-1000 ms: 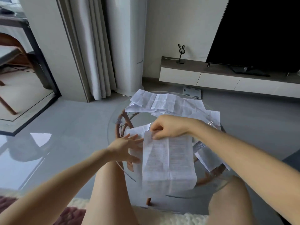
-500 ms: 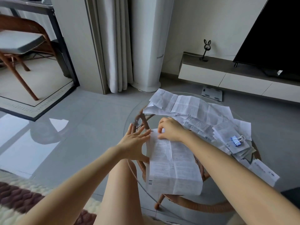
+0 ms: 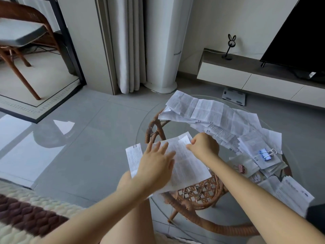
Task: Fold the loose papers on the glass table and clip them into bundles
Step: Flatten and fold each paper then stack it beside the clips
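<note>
At the near-left rim of the bench [image 3: 182, 128], the sheet [image 3: 186, 162] now lies slantwise rather than lengthwise toward the person, with one end jutting past the glass. The left grip [image 3: 155, 166] presses flat on it with fingers spread, and the right grip [image 3: 204, 147] pinches its far corner, so the fold looks barely begun. The left palm hides the sheet's middle and any crease, the right fingertips curl out of sight, and print on the pile [image 3: 219, 117] beside the blue clip [image 3: 266, 154] is unreadable.
</note>
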The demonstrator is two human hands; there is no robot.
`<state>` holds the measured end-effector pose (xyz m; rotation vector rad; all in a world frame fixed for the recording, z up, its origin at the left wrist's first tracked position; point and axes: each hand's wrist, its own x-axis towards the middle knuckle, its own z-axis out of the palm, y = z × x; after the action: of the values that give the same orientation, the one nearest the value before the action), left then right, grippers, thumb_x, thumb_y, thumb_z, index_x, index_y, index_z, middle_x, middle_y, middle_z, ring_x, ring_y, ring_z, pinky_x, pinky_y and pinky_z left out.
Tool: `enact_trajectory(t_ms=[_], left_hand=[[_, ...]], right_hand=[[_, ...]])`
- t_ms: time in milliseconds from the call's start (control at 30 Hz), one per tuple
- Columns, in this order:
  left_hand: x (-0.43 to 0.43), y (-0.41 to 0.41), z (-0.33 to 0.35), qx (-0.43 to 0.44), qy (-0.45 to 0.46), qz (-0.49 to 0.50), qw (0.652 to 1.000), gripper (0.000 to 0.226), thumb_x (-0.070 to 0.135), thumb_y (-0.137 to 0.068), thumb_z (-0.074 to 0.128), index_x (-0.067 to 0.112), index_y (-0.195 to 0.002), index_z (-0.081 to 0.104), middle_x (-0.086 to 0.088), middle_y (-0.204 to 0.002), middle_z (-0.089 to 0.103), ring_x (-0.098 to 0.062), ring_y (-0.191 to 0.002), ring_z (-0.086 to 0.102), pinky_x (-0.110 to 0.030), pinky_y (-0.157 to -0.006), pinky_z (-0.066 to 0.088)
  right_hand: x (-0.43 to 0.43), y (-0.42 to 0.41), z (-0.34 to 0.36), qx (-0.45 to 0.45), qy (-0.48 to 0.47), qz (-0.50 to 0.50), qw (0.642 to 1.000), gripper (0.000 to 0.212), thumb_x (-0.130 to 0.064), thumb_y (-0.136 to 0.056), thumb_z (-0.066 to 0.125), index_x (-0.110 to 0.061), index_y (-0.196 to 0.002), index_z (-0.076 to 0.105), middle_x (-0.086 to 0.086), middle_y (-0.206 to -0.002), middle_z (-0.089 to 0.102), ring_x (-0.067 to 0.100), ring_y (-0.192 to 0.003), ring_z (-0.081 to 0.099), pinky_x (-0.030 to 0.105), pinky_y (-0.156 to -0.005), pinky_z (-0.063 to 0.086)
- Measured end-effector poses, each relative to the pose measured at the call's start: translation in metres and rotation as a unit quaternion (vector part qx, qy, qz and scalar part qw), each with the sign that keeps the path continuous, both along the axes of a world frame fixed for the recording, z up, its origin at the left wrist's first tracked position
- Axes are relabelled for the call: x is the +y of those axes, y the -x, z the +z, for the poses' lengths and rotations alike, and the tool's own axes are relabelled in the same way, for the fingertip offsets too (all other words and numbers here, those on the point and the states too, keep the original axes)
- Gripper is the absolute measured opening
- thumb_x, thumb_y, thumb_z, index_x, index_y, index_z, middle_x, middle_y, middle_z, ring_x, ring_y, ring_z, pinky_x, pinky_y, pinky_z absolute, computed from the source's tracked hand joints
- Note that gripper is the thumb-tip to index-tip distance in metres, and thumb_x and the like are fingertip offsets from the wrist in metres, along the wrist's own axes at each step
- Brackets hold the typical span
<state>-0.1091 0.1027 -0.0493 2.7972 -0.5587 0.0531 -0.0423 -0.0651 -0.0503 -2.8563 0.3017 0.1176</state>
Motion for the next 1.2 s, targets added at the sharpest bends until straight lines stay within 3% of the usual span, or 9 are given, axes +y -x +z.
enact_trajectory(t_ms=[200,333,400,433,500,667,800,1000,1200], left_hand=[[-0.009,0.008,-0.039,0.056,-0.055,-0.019,0.997,0.081,0.058,-0.077,-0.016,0.036,-0.151,0.006,-0.005,-0.160,-0.006,-0.028,-0.146,-0.013,-0.043,-0.111,-0.022],[-0.011,0.004,-0.044,0.059,-0.042,-0.011,0.997,0.084,0.061,-0.074,-0.018,0.038,-0.151,0.005,-0.002,-0.160,-0.008,-0.026,-0.145,-0.016,-0.046,-0.114,-0.019],[-0.012,0.003,-0.046,0.057,-0.032,-0.002,0.998,0.086,0.066,-0.074,-0.024,0.040,-0.150,0.006,-0.001,-0.160,-0.008,-0.025,-0.145,-0.016,-0.047,-0.115,-0.018],[-0.013,0.002,-0.048,0.057,-0.029,0.002,0.998,0.090,0.068,-0.071,-0.030,0.041,-0.150,0.005,-0.001,-0.159,-0.008,-0.025,-0.145,-0.016,-0.048,-0.115,-0.018],[-0.014,0.001,-0.050,0.055,-0.027,0.006,0.998,0.095,0.067,-0.067,-0.036,0.041,-0.150,0.004,0.000,-0.159,-0.009,-0.025,-0.145,-0.017,-0.048,-0.114,-0.019],[-0.014,0.001,-0.051,0.057,-0.024,0.021,0.998,0.093,0.065,-0.068,-0.036,0.042,-0.149,0.003,0.001,-0.159,-0.009,-0.023,-0.144,-0.019,-0.048,-0.114,-0.018],[-0.012,-0.001,-0.050,0.060,-0.021,0.029,0.998,0.090,0.066,-0.069,-0.033,0.043,-0.149,0.003,0.002,-0.159,-0.008,-0.021,-0.144,-0.019,-0.052,-0.113,-0.018],[-0.013,-0.003,-0.052,0.060,-0.049,0.036,0.996,0.088,0.066,-0.069,-0.034,0.045,-0.148,-0.001,0.005,-0.159,-0.009,-0.021,-0.145,-0.018,-0.060,-0.107,-0.022],[-0.014,-0.004,-0.051,0.067,-0.063,0.041,0.995,0.068,0.062,-0.082,-0.015,0.044,-0.147,-0.006,0.005,-0.159,-0.013,-0.020,-0.143,-0.022,-0.061,-0.108,-0.021]], right_hand=[[-0.013,0.010,-0.007,-0.051,-0.013,0.015,0.999,0.044,-0.023,-0.091,0.060,-0.016,-0.056,0.034,-0.004,-0.058,0.036,0.025,-0.065,0.042,0.027,-0.055,0.029],[-0.018,0.003,-0.001,-0.033,-0.085,-0.001,0.996,0.019,-0.026,-0.090,0.063,-0.009,-0.097,0.060,0.001,-0.090,0.059,0.026,-0.091,0.059,0.028,-0.070,0.040],[-0.023,-0.003,-0.003,-0.017,-0.103,-0.006,0.995,0.020,-0.026,-0.087,0.067,-0.009,-0.076,0.064,0.005,-0.071,0.061,0.025,-0.069,0.059,0.029,-0.061,0.041],[-0.025,-0.006,-0.005,-0.004,-0.102,-0.016,0.995,0.038,-0.025,-0.087,0.067,-0.016,-0.054,0.051,0.003,-0.052,0.045,0.022,-0.050,0.045,0.027,-0.052,0.033],[-0.025,-0.010,-0.007,0.014,-0.100,-0.036,0.994,0.057,-0.025,-0.086,0.068,-0.020,-0.046,0.028,-0.003,-0.045,0.023,0.018,-0.043,0.025,0.026,-0.047,0.020],[-0.024,-0.019,-0.012,0.038,-0.098,-0.071,0.992,0.047,-0.040,-0.082,0.070,-0.017,-0.053,0.042,-0.002,-0.060,0.054,0.020,-0.054,0.047,0.022,-0.046,0.026],[-0.020,-0.024,-0.016,0.039,-0.079,-0.076,0.993,0.046,-0.046,-0.081,0.070,-0.016,-0.059,0.042,-0.004,-0.056,0.041,0.022,-0.060,0.048,0.021,-0.046,0.027],[-0.017,-0.024,-0.017,0.026,-0.039,-0.058,0.997,0.047,-0.043,-0.087,0.064,-0.016,-0.057,0.039,-0.002,-0.057,0.044,0.019,-0.055,0.045,0.022,-0.047,0.026],[-0.014,-0.025,-0.014,0.032,-0.013,-0.043,0.998,0.046,-0.037,-0.090,0.062,-0.015,-0.057,0.040,0.005,-0.070,0.056,0.024,-0.067,0.054,0.025,-0.060,0.037]])
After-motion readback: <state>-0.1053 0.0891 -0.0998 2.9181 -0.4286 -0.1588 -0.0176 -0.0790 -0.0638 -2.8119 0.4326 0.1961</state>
